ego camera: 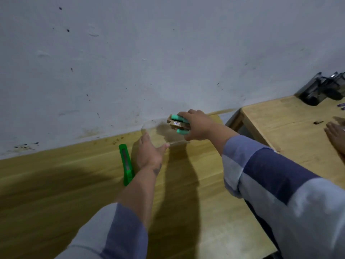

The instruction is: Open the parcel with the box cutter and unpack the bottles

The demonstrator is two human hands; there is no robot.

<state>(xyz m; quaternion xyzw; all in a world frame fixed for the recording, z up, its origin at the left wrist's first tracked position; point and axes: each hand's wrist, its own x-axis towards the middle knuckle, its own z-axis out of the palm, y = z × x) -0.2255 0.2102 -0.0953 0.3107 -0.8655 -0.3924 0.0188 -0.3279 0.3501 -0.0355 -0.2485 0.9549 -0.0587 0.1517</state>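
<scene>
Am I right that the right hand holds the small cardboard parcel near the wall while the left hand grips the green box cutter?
Not quite. In the head view the box cutter lies on the table beside the left hand, which is open. The right hand does hold the parcel.

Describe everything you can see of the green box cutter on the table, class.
The green box cutter is a long, slim tool in bright green plastic with a grey strip, seemingly the blade track, along its middle. It lies flat on the wooden table, lengthwise away from the viewer, just left of the left hand. The wrist hides part of its near end; whether they touch is unclear. No hand holds it. Whether the blade is out cannot be told.
</scene>
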